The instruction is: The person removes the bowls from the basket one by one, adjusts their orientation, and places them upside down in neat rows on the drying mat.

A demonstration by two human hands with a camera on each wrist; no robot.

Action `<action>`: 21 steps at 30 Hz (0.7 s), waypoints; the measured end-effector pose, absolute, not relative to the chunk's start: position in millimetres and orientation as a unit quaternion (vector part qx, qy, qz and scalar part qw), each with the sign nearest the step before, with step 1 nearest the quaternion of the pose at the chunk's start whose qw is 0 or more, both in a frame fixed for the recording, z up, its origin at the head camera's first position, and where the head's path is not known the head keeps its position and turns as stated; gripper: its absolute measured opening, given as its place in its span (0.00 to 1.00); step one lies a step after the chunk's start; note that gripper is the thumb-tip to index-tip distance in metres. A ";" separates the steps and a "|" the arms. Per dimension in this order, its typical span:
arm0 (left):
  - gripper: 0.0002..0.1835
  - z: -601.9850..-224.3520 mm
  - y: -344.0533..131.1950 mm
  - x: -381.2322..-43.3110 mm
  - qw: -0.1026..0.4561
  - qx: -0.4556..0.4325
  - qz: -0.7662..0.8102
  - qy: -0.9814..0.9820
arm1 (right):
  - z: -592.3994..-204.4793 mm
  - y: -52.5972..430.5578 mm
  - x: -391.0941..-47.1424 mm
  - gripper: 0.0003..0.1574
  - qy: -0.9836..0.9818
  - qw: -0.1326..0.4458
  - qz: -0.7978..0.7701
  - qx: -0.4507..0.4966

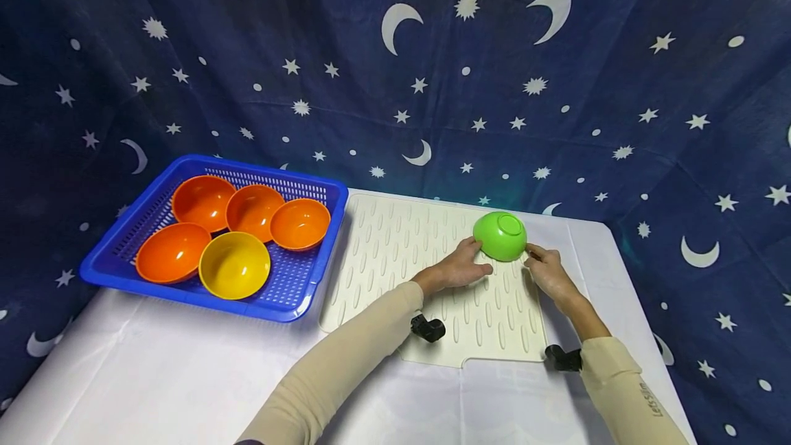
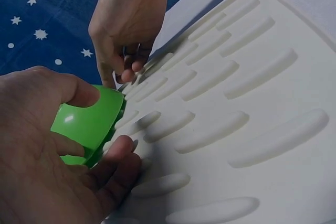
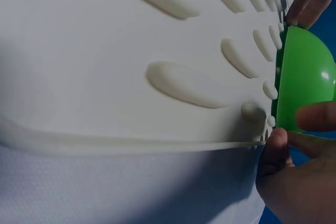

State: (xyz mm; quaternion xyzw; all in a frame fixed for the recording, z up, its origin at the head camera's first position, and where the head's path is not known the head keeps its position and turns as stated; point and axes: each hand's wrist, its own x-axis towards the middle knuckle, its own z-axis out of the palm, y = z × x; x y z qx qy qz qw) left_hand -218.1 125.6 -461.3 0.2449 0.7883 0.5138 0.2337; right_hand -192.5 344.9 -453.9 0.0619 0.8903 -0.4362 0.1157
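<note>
Nearest: two pale sleeves (image 1: 346, 349) reaching in over a white-covered table (image 1: 185, 376), a small black mount (image 1: 428, 328) at each wrist. Beyond them lies a white board (image 1: 383, 280) with long raised bumps

Left hand (image 1: 456, 268) is spread wide, thumb standing apart, fingers touching the left side of a green bowl (image 1: 499, 242). Right hand (image 1: 550, 277) is at the bowl's other side, fingers bent, tips by the rim – cannot tell whether they pinch it or merely touch

The bowl is mouth down near the board's far right corner, foot ring (image 1: 509, 224) uppermost. Rim is down at the bumps; cannot tell if it sits quite level

Handling, by judgement: thin moulded plastic, so light and stiff, unlikely to break if knocked. The glossy curved side should be slippery – fingertips pressed high on it may skid. Best hold is low, at the rim, from opposite sides; the foot ring looks too shallow for more than a pinch

Well apart to the left, a blue basket (image 1: 324, 253) holds a yellow bowl (image 1: 235, 266) and four orange bowls (image 1: 204, 203), mouths up or tilted. Farthest back hangs a dark blue cloth (image 1: 346, 19) with white moons and stars
</note>
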 end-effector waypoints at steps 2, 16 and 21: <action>0.37 -460.7 126.1 -217.6 0.236 0.239 0.506 0.794 | -454.1 345.3 -192.9 0.37 0.894 0.108 -0.430 0.058; 0.38 -460.4 126.3 -216.4 0.238 0.219 0.485 0.812 | -454.7 343.2 -194.4 0.40 0.899 0.117 -0.421 0.040; 0.38 -458.1 125.5 -215.5 0.236 0.217 0.477 0.818 | -454.6 342.5 -190.4 0.43 0.897 0.125 -0.422 0.047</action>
